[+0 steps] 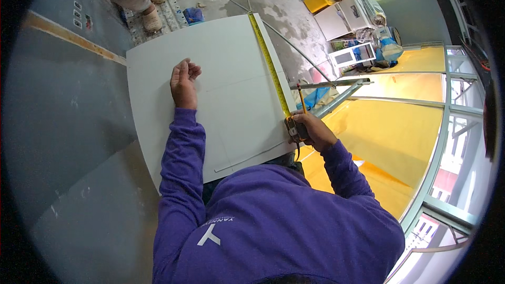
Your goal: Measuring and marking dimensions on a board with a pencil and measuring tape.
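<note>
A large white board (232, 98) lies before me with faint lines on it. The yellow blade of a tape measure (269, 63) runs along the board's right side, from its far edge down to the case. My right hand (315, 130) grips the tape measure's case (296, 129) at the near right corner, with a pencil (302, 98) standing up from the same hand. Over the board's left part is my left hand (185, 83), its fingers loosely curled and nothing seen in them; whether it touches the board I cannot tell.
A grey wall (79, 98) borders the board's left side. Beyond the far left edge a person's legs (152, 12) stand on a perforated metal plank (173, 12). Metal scaffold tubes (339, 96) cross at the right. Farther off are a yellow bin (317, 0), boxes and a white frame (353, 55).
</note>
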Demonstrator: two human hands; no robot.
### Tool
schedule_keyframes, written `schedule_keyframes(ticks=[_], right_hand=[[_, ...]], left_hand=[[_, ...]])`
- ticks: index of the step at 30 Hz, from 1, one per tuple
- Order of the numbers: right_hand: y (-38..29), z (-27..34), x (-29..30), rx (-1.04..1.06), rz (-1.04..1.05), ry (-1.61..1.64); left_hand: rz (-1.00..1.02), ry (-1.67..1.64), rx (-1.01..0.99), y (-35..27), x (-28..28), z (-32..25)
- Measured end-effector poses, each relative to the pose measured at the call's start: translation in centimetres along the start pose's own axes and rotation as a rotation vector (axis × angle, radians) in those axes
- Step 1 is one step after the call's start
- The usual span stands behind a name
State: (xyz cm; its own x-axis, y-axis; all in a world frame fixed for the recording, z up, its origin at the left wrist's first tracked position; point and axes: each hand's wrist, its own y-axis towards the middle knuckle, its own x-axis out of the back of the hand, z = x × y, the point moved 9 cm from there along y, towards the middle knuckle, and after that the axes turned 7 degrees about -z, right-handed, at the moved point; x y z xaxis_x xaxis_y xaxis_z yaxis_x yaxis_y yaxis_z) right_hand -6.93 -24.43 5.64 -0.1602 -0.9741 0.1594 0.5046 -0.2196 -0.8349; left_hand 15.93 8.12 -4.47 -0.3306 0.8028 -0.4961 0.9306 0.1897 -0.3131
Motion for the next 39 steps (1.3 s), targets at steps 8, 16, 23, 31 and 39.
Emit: schedule_keyframes(ticks=[8, 16, 23, 31, 39], right_hand=[[-2.3, 2.6, -7.7, 0.074, 0.228, 0.152], [-2.9, 1.4, -12.2, 0.065, 0.359, 0.294], [-3.0, 8.3, -9.3, 0.716, 0.286, -0.777], [0.7, 10.8, -8.9, 0.916, 0.325, -1.278], [3.9, 13.8, -9.0, 0.979, 0.092, -1.477]], left_hand=[[-0.028, -0.103, -0.064, -0.5, 0.3, -0.9], [-0.050, 0.029, -0.170, -1.1, 2.2, -2.9], [-0.399, 0.432, -0.573, -5.8, 11.6, -9.9], [-0.702, 1.116, -0.555, -11.6, 19.6, -12.6], [-0.585, 1.371, -0.445, -9.8, 16.8, -11.8]])
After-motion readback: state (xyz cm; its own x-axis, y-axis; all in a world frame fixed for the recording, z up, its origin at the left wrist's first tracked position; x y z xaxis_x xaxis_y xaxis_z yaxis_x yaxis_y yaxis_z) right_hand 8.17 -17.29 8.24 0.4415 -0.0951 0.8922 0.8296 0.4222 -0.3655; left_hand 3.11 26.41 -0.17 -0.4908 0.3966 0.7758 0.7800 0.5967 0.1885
